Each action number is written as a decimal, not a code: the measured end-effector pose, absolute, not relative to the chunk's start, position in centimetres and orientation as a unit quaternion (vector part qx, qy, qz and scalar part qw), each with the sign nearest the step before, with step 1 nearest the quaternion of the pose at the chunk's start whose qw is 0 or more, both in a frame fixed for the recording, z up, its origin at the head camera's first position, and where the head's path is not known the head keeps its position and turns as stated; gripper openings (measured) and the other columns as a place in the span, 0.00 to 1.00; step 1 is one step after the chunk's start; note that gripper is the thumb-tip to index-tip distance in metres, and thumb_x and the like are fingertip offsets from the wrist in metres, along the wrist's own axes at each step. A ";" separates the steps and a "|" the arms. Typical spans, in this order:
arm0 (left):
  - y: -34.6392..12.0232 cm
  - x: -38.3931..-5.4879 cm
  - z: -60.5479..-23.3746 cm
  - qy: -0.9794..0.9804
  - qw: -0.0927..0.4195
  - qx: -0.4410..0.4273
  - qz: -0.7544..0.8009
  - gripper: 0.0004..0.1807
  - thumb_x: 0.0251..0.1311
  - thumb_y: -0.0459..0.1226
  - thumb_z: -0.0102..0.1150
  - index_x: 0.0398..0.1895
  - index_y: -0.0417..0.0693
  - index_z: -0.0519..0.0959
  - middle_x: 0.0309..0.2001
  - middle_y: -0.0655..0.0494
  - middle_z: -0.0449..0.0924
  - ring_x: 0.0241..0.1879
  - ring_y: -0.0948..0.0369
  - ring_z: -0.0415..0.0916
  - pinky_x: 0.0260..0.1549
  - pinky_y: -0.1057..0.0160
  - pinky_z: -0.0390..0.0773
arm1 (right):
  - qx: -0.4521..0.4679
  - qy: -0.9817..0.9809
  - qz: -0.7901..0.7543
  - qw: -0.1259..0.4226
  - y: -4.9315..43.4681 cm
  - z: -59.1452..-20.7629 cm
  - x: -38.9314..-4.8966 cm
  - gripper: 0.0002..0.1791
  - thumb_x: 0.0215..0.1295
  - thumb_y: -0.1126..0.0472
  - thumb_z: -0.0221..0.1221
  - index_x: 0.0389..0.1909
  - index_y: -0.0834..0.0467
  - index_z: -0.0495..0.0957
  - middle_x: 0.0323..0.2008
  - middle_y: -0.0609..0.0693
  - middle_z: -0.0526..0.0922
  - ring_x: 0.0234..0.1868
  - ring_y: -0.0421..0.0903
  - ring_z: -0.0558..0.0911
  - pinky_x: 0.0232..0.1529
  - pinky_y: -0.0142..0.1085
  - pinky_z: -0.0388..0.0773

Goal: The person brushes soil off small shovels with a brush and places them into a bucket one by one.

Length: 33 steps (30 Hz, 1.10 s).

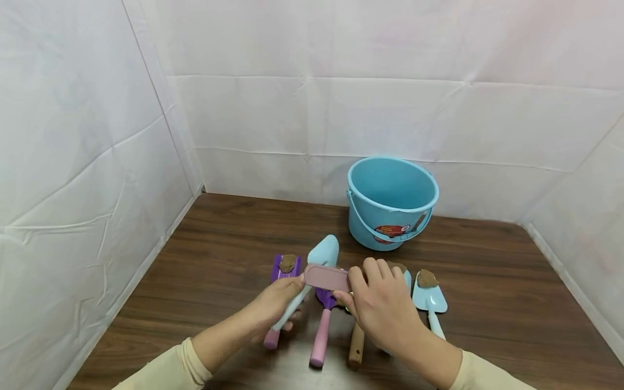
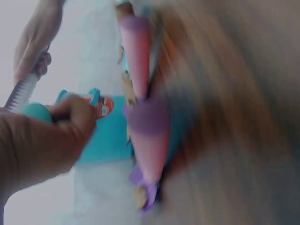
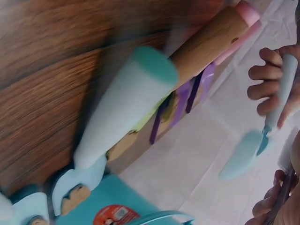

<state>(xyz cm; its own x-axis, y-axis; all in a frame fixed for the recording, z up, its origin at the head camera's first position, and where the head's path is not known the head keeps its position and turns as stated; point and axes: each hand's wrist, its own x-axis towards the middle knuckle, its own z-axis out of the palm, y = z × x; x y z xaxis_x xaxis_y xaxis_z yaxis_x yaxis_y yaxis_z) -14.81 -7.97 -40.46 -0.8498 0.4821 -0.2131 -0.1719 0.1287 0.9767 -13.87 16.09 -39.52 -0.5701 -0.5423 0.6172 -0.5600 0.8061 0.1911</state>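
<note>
My left hand (image 1: 275,306) holds a small light-blue trowel (image 1: 324,251) by its pale handle, blade tilted up and away. In my right hand (image 1: 382,303) is a pink brush (image 1: 327,277), its flat back toward the head camera. The left wrist view shows its pale bristles (image 2: 22,91). From the head view the brush crosses in front of the trowel's neck; whether they touch I cannot tell. In the right wrist view the fingers curl round the trowel's handle (image 3: 282,91), and the trowel's blade (image 3: 243,154) looks clean.
Below my hands lie a purple tool (image 1: 275,265) bearing a brown lump (image 1: 287,264), a pink-handled purple tool (image 1: 320,336) and a wooden-handled tool (image 1: 356,346). Light-blue trowels lie rightward, one holding a brown lump (image 1: 427,278). A blue bucket (image 1: 375,227) stands behind, before white cloth walls.
</note>
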 end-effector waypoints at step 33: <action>-7.6 -13.2 -41.4 0.531 0.375 0.091 0.755 0.27 0.79 0.58 0.34 0.34 0.46 0.68 0.29 0.57 0.64 0.23 0.67 0.62 0.20 0.73 0.65 | 0.226 -0.900 0.021 0.372 18.6 -39.0 -16.8 0.35 0.79 0.33 0.33 0.28 0.60 0.67 0.24 0.54 0.64 0.22 0.53 0.66 0.18 0.39 0.55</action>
